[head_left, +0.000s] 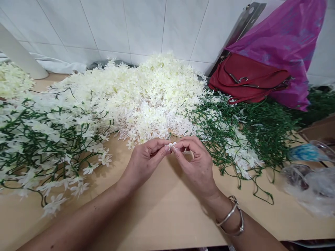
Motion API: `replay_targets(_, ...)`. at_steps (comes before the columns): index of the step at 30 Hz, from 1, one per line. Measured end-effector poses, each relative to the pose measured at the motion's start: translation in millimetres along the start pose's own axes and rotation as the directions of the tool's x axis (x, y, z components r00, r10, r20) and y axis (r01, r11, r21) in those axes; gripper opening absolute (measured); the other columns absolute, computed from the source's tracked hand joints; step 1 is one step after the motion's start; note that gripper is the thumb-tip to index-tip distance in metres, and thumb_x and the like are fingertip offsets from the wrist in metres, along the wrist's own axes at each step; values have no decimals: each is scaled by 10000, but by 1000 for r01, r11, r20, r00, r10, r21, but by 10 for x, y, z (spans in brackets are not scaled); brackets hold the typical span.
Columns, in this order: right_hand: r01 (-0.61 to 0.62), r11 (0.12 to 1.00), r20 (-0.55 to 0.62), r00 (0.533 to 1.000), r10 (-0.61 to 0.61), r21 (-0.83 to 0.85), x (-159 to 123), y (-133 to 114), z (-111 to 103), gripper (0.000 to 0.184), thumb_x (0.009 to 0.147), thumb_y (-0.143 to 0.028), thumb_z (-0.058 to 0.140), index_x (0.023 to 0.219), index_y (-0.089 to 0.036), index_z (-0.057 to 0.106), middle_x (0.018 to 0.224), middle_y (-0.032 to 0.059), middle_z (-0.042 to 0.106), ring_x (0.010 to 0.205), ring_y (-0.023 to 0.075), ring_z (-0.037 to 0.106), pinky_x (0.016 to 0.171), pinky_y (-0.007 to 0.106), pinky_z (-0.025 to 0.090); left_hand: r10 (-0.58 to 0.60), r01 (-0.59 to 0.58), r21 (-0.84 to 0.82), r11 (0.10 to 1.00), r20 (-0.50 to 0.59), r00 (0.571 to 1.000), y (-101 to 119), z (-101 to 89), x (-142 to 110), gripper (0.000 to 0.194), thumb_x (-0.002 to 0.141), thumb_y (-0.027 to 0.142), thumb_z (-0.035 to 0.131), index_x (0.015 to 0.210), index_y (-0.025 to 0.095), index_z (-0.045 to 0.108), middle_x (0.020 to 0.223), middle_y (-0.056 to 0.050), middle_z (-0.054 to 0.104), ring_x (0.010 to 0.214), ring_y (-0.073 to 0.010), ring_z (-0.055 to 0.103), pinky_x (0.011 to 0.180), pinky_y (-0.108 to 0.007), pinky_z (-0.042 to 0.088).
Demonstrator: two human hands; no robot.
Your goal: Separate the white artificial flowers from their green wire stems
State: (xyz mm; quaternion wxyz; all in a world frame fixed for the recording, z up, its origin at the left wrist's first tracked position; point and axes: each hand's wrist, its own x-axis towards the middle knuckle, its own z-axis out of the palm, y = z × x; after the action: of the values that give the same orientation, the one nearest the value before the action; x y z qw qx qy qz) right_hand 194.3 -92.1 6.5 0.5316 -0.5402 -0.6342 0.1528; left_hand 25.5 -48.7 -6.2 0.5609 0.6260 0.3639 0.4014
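Observation:
Between my two hands, over the front middle of the table, is a small white artificial flower [172,146]. My left hand [142,162] pinches it from the left with thumb and fingertips. From the other side my right hand [197,164], with silver bangles on the wrist, pinches it too. The fingers partly cover the flower, so its stem is hard to make out. Just beyond the fingertips lies a large heap of loose cream-white flower heads [154,87] with thin white stalks [178,122].
Green-stemmed white flowers [60,136] are piled at left. Bare green stems [267,129] tangle at right, with white flowers among them. A red handbag [248,76] and purple plastic bag [285,45] stand behind them. Clear plastic bags [311,188] lie at far right. A tiled wall [146,28] backs the table [157,216].

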Motion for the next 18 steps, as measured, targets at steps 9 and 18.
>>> replay_targets(9, -34, 999, -1, 999, 34, -2, 6, 4, 6, 127, 909, -113, 698, 861, -230, 706, 917, 24, 681, 883, 187, 658, 791, 331, 533, 148, -142, 224, 964, -12, 989, -11, 9, -10, 231, 989, 319, 652, 1175, 222, 749, 1098, -54, 831, 1004, -197, 790, 905, -301, 622)
replay_targets(18, -53, 999, 25, 998, 53, 6, -6, 41, 19, 117, 929, -129, 689, 900, -236, 726, 941, 35, 700, 907, 198, 670, 792, 343, 538, -56, 56, -79, 995, -8, 998, 14, 14, 38, 289, 905, 416, 764, 1080, 187, 760, 1010, -62, 826, 976, -209, 768, 919, -326, 605)
